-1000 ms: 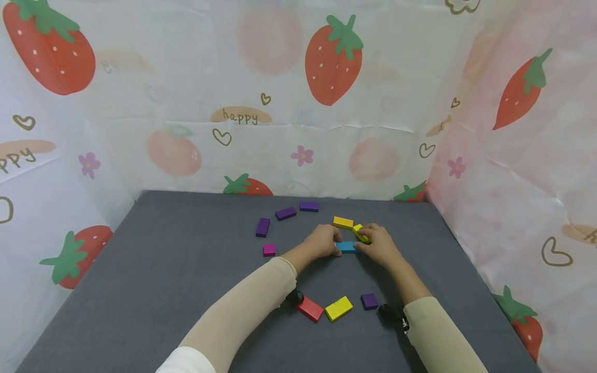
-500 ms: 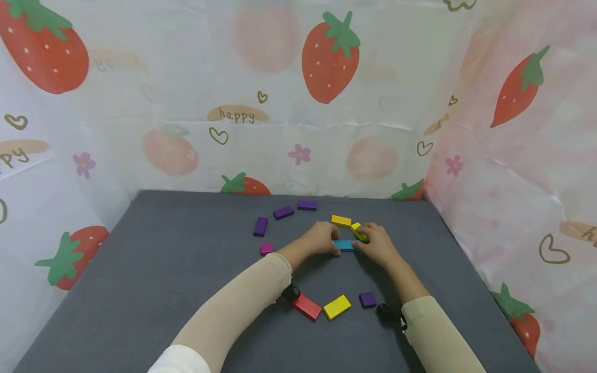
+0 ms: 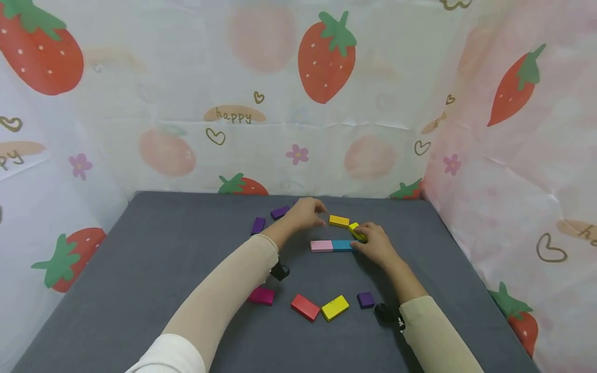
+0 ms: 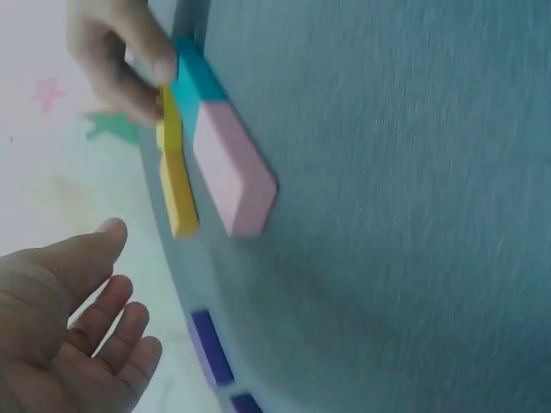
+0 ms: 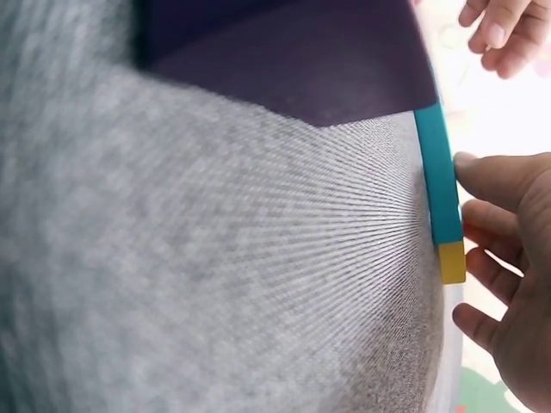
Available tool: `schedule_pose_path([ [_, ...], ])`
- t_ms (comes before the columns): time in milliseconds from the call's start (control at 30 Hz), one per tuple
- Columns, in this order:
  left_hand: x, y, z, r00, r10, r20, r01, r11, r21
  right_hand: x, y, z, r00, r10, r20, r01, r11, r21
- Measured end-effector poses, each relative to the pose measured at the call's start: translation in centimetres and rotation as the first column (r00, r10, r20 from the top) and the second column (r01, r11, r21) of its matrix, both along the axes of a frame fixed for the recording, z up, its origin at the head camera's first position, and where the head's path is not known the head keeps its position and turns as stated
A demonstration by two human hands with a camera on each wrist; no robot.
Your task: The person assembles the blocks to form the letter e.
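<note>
My left hand (image 3: 305, 212) hovers over the far part of the table, fingers loosely bent and holding nothing; the left wrist view shows its thumb and fingers apart. A pale pink block (image 3: 322, 246) lies end to end with a blue block (image 3: 342, 246). At the blue block's right end rests the thumb of my right hand (image 3: 379, 243). Its fingers reach beside a bright yellow block (image 3: 355, 230), not visibly gripping it. An orange-yellow block (image 3: 339, 220) touches that yellow block's far end.
Purple blocks (image 3: 280, 212) lie at the back left, one mostly behind my left hand. Nearer me are a magenta block (image 3: 263, 296), a red block (image 3: 305, 307), a yellow block (image 3: 335, 309) and a small purple block (image 3: 366, 300). Printed cloth walls border the grey table (image 3: 163, 243).
My left hand has left the row and moved away from me and slightly left, uncovering the pink block. The sleeve now uncovers the near magenta block. My right hand has stayed put.
</note>
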State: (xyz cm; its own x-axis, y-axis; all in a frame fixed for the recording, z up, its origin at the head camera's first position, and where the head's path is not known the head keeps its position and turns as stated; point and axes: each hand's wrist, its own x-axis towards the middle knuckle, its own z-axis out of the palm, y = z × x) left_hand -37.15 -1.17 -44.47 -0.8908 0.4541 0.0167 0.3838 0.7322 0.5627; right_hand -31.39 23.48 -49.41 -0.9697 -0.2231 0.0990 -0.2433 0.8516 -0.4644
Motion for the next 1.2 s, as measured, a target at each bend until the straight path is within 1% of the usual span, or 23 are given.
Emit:
schedule_pose_path([
  [133, -1.4, -1.5, -0.1, 0.999, 0.051, -0.013, -0.050, 0.998, 0.034, 0.1, 0.0, 0.0, 1.000, 0.009, -0.003, -0.009, 1.000, 0.005],
  [300, -3.2, -2.9, -0.7, 0.993, 0.114, -0.041, -0.110, 0.991, 0.073, 0.0, 0.2, -0.1, 1.000, 0.001, -0.006, -0.001, 1.000, 0.017],
  [367, -3.9, -3.2, -1.0, 0.990, 0.133, -0.054, -0.129, 0.989, 0.070, 0.0, 0.3, -0.1, 1.000, -0.001, -0.007, 0.001, 1.000, 0.019],
  [467, -4.5, -3.5, -1.5, 0.986, 0.155, -0.057, -0.152, 0.987, 0.060, -0.1, 0.3, -0.1, 1.000, -0.002, -0.009, 0.002, 1.000, 0.019],
  [667, -5.1, -3.9, -2.6, 0.973, 0.230, -0.029, -0.229, 0.973, 0.042, -0.2, 0.1, -0.2, 1.000, 0.002, -0.012, -0.002, 1.000, 0.011],
  [733, -5.4, -4.1, -3.0, 0.968, 0.251, -0.021, -0.250, 0.968, 0.035, -0.2, 0.1, -0.2, 1.000, 0.003, -0.010, -0.003, 1.000, 0.013],
  [833, -6.1, -4.2, -3.6, 0.964, 0.267, -0.013, -0.267, 0.964, 0.023, -0.2, 0.2, -0.2, 1.000, 0.002, -0.008, -0.002, 1.000, 0.017],
  [933, -6.7, -4.2, -4.3, 0.964, 0.265, -0.014, -0.265, 0.964, 0.008, -0.2, 0.4, -0.2, 1.000, -0.001, -0.004, 0.001, 1.000, 0.016],
  [1067, -6.9, -3.9, -5.0, 0.965, 0.261, -0.020, -0.261, 0.965, 0.007, -0.2, 0.4, -0.2, 1.000, -0.005, 0.004, 0.005, 1.000, 0.016],
  [1200, -6.8, -3.4, -5.4, 0.958, 0.287, -0.021, -0.286, 0.958, 0.027, -0.3, 0.5, -0.2, 1.000, -0.003, 0.010, 0.003, 1.000, 0.022],
])
